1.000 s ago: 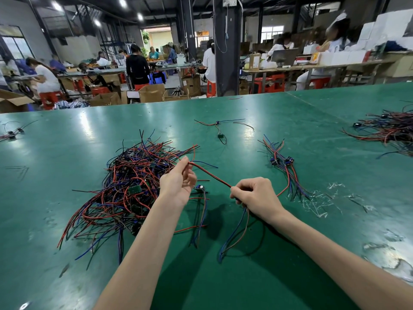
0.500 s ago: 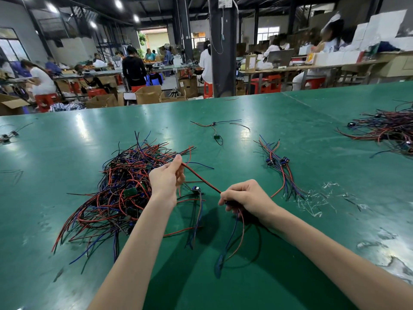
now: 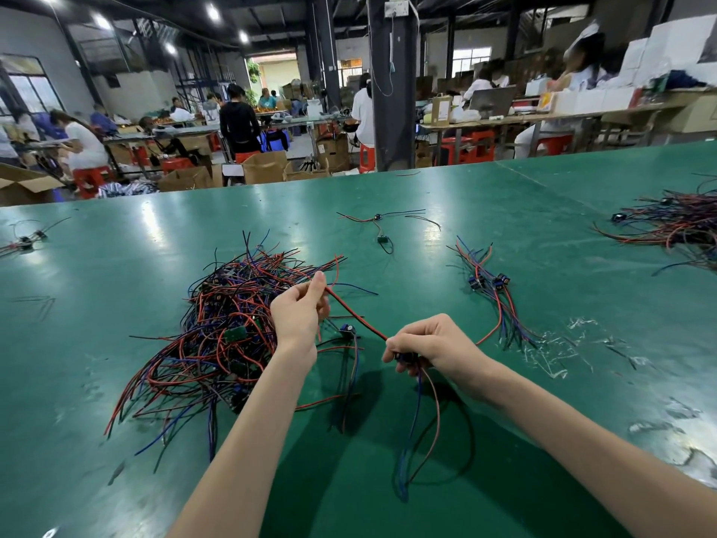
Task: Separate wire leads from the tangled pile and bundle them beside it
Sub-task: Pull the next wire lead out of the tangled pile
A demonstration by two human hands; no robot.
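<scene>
A tangled pile (image 3: 217,328) of red, blue and black wire leads lies on the green table (image 3: 116,266), left of centre. My left hand (image 3: 298,312) pinches a red lead (image 3: 355,314) at the pile's right edge. That lead runs taut down to my right hand (image 3: 430,343), which grips its small black connector. Blue, red and black wires (image 3: 419,432) hang from that hand to the table. A sorted bundle (image 3: 492,293) of leads with blue connectors lies to the right.
A loose lead with small parts (image 3: 382,227) lies further back. Another wire heap (image 3: 675,223) sits at the far right, and a few leads (image 3: 23,242) at the far left. Clear plastic scraps (image 3: 558,347) litter the right side. People work at benches beyond the table.
Both hands have stayed almost in place with the red lead stretched between them. My right hand has drifted slightly left and nearer me, gathering the hanging wires.
</scene>
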